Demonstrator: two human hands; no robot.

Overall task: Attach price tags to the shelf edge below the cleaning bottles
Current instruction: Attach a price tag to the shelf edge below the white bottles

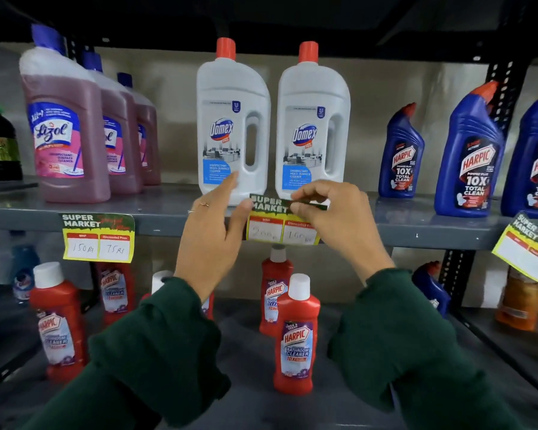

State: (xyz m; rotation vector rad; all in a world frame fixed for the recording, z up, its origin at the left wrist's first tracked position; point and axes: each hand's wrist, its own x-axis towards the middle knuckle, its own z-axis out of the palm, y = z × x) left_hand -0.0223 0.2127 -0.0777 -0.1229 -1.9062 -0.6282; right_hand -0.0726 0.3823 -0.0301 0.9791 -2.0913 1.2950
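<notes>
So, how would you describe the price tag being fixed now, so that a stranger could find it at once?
Look at the grey upper shelf and find the two white Domex bottles with red caps at its middle. On the shelf edge right below them is the price tag, with the left hand and the right hand on it. Unlike the tag under the Lizol bottles, it reads 200 and 160.

My right hand covers the price tag's right end; its handwritten prices blur. Right of that tag, a blue bottle is cut by the frame edge.
</notes>
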